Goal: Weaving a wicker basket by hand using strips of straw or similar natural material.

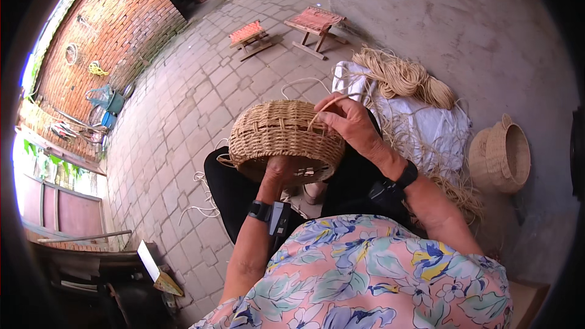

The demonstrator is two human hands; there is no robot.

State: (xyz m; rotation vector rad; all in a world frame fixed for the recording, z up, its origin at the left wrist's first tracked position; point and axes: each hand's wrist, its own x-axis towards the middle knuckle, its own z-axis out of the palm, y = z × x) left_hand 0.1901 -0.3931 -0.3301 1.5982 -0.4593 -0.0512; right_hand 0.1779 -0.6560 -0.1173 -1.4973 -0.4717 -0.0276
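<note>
A round woven straw basket (pixel 268 131) rests on its side over my lap, with its opening toward me. My left hand (pixel 279 167) reaches in through that opening; its fingers are hidden behind the woven wall. At the basket's right side my right hand (pixel 350 123) pinches a thin straw cord (pixel 314 120) between thumb and forefinger. One part of the cord runs down to the weave, and a loose length arcs above the basket. A dark gap rings the wall, crossed by upright strands.
Right of me, a large coiled hank of straw cord (pixel 405 79) lies on a white sack (pixel 420 128) with loose strands around it. A finished-looking woven basket (pixel 501 155) stands by the wall. Two low folding stools (pixel 314 19) are ahead on the paved floor (pixel 201 91).
</note>
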